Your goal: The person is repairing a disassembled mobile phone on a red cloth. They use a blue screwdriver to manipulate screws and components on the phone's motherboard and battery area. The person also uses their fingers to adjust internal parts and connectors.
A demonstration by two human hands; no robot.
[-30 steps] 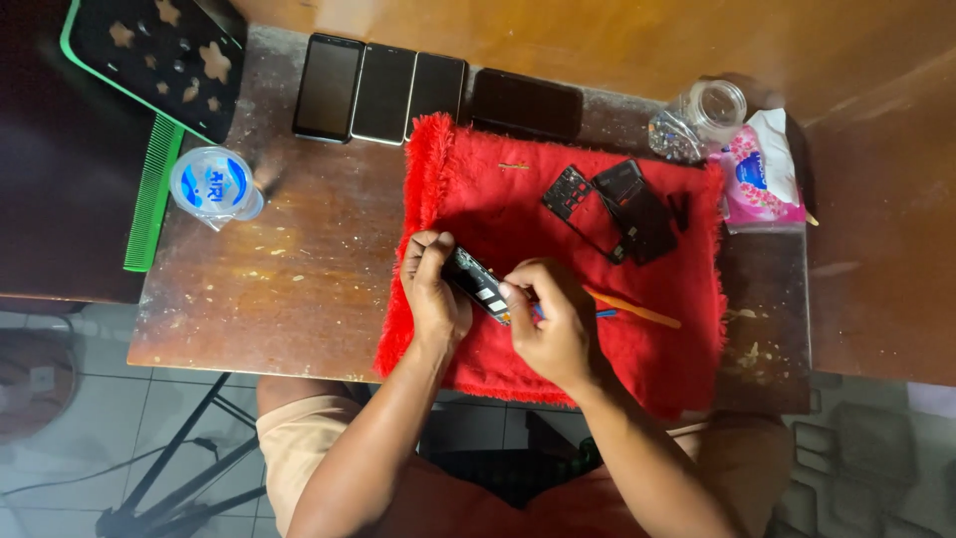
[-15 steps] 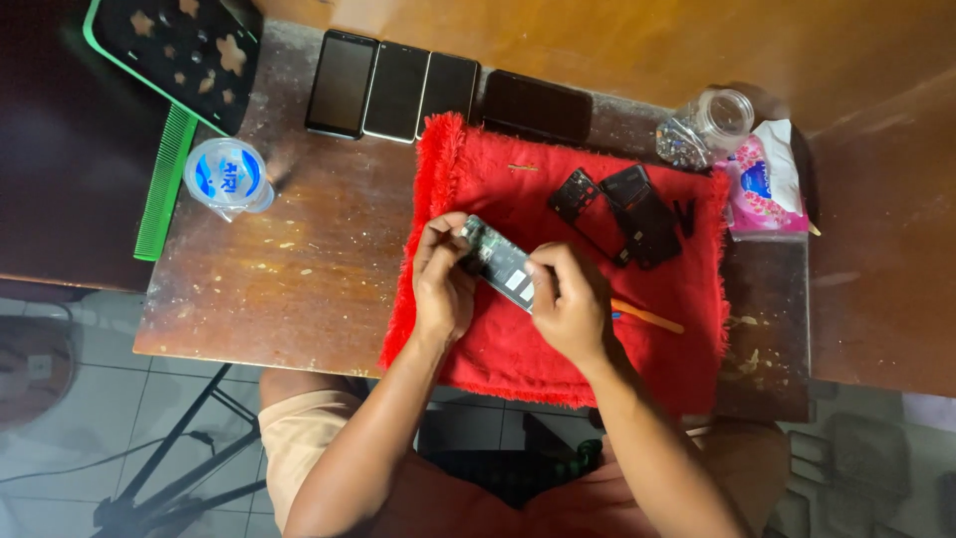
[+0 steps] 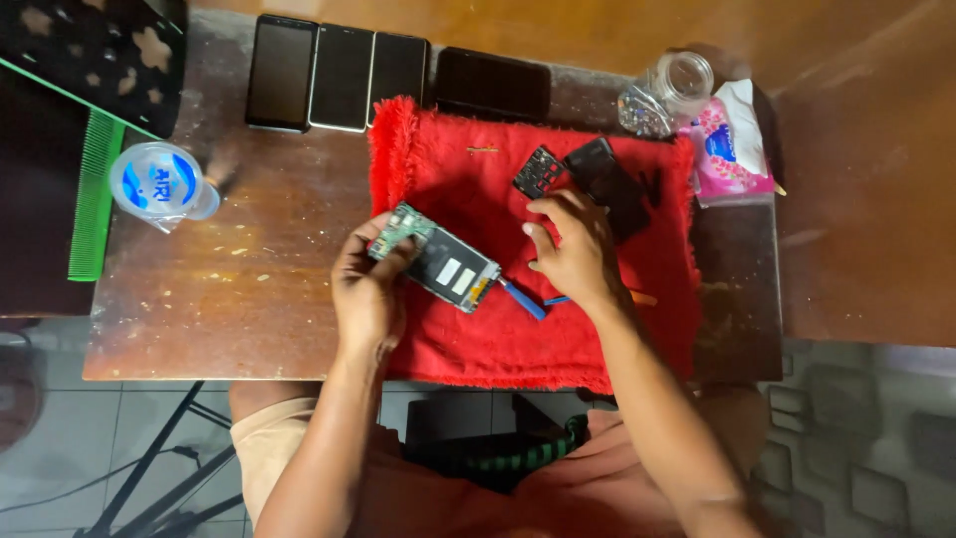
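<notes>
My left hand (image 3: pixel 366 289) grips an opened phone (image 3: pixel 436 261) by its upper end, circuit board and battery facing up, over a red fluffy cloth (image 3: pixel 478 329). My right hand (image 3: pixel 573 249) has its fingers apart and reaches toward the black phone parts (image 3: pixel 597 179) lying on the cloth's upper right. A blue tool (image 3: pixel 523 299) lies on the cloth between my hands, next to the phone's lower end. An orange stick (image 3: pixel 644 297) peeks out under my right wrist.
Several dark phones (image 3: pixel 339 75) lie in a row along the far edge of the wooden table (image 3: pixel 229 289). A sealed water cup (image 3: pixel 159 184) and a green comb (image 3: pixel 95 194) are at the left. A glass jar (image 3: pixel 672 85) and a tissue pack (image 3: pixel 732 144) sit at the right.
My right hand has let go of the phone and moved up and right toward the black parts. The left hand now holds the phone alone.
</notes>
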